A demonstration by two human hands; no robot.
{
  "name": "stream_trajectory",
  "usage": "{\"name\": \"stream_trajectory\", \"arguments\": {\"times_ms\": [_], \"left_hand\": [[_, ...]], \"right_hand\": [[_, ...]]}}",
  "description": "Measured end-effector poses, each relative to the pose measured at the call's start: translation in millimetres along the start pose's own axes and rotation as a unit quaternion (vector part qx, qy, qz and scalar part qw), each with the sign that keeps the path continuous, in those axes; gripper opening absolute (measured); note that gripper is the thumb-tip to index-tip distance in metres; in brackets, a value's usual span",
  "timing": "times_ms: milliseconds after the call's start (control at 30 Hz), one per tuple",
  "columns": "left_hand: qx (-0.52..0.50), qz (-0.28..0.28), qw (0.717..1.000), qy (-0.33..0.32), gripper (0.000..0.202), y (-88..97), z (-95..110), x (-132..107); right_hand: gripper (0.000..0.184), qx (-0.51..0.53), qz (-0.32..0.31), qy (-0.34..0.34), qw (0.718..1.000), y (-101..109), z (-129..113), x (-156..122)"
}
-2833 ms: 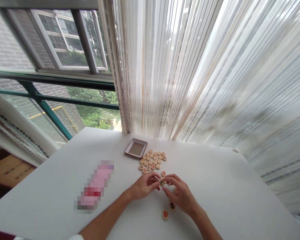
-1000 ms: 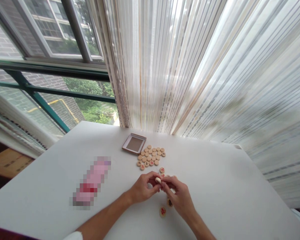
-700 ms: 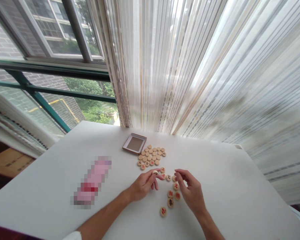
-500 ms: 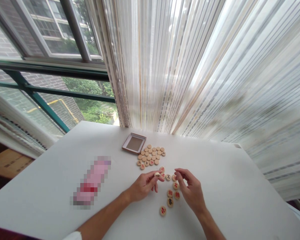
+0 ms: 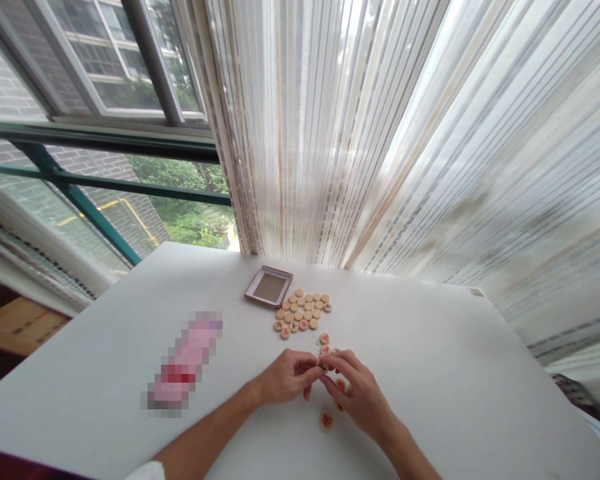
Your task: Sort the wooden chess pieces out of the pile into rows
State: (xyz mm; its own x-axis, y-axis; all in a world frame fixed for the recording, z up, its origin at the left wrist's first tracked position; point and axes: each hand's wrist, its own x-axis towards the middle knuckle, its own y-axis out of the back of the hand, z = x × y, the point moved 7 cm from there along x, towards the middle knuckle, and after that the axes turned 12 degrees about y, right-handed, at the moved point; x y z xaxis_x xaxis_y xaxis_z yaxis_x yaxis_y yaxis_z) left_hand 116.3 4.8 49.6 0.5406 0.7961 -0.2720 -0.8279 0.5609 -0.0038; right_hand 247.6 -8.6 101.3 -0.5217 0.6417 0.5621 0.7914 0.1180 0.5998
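Your left hand point(image 5: 290, 377) and right hand point(image 5: 359, 388) meet just below the center of the frame, fingertips nearly together. Between them is a small round piece point(image 5: 323, 366) with a dark mark, partly hidden by your fingers; the grip of each hand is closed on it, held at its edges.

Close above your fingertips, two pieces with red characters point(image 5: 325, 339) lie on the white surface point(image 5: 445, 373). More pieces lie partly covered beneath your right hand, and one red-marked disc point(image 5: 326, 420) sits by itself, lower in the frame. Higher up, a cluster of wooden discs point(image 5: 299, 316), mostly blank on top, lies beside a shallow square tray point(image 5: 270, 288). A blurred-out pink item point(image 5: 187, 360) is left of center. Striped curtains point(image 5: 300, 133) fill the upper right; a window point(image 5: 115, 60) is at upper left.
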Motion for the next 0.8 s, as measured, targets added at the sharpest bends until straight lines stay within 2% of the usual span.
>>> {"name": "stream_trajectory", "arguments": {"times_ms": [133, 267, 500, 667, 800], "left_hand": [[-0.069, 0.031, 0.997, 0.017, 0.039, 3.4, -11, 6], [-0.078, 0.052, 0.995, 0.042, 0.039, 4.0, -17, 8], [-0.064, 0.046, 0.996, 0.036, 0.037, 4.2, -13, 7], [-0.026, 0.037, 0.999, 0.021, 0.037, 4.6, -8, 6], [-0.033, 0.021, 0.999, 0.006, 0.038, 3.7, -3, 5]], "right_hand": [[0.019, -0.034, -0.009, -0.006, 0.999, -1, 0, -1], [0.016, -0.039, -0.028, 0.0, 0.999, -7, -2, -2], [0.009, -0.036, -0.041, -0.02, 0.998, -11, 6, -6], [0.014, -0.025, -0.038, -0.021, 0.999, -7, 7, -5], [0.018, -0.029, -0.04, -0.032, 0.998, -6, 8, -5]]}}
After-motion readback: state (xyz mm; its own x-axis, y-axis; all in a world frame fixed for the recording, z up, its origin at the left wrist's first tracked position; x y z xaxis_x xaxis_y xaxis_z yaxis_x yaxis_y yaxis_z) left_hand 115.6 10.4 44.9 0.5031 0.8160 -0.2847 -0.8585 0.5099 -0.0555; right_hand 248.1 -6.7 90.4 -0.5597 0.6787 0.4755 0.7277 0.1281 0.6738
